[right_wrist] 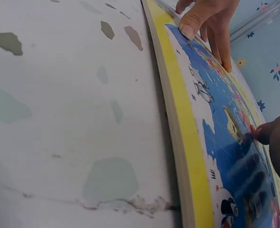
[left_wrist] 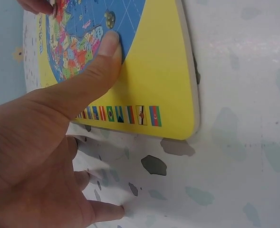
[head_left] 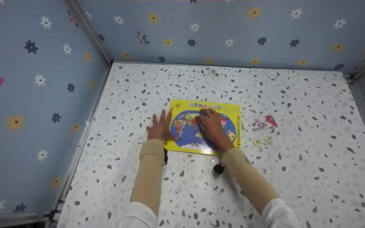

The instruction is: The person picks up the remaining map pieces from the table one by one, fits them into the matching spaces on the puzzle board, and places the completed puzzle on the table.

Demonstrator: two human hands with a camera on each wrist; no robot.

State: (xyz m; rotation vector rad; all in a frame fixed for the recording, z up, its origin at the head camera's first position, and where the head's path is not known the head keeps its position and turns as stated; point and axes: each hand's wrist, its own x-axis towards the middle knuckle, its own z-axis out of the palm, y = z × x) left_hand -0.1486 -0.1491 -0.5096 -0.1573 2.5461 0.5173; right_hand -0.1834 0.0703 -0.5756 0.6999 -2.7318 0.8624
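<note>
A yellow-bordered world map puzzle board [head_left: 230, 109] lies flat on the table, its blue oval filled with colourful land pieces. My left hand [head_left: 159, 129] spreads over the board's left edge. In the left wrist view its straight thumb [left_wrist: 90, 76] rests on the map, and the other fingers reach down past the edge to the table. Over the middle of the map, my right hand [head_left: 212, 125] has its fingers bent downward. Its fingertips pinch a small reddish puzzle piece [right_wrist: 253, 128] at the map surface; most of the piece is hidden.
Right of the board lie several loose puzzle pieces, among them a red one [head_left: 270, 120], a purple one [head_left: 259, 123] and a yellow-green one [head_left: 267, 140]. The speckled white table [head_left: 312, 152] meets blue flowered panels [head_left: 176, 31] at the back and sides.
</note>
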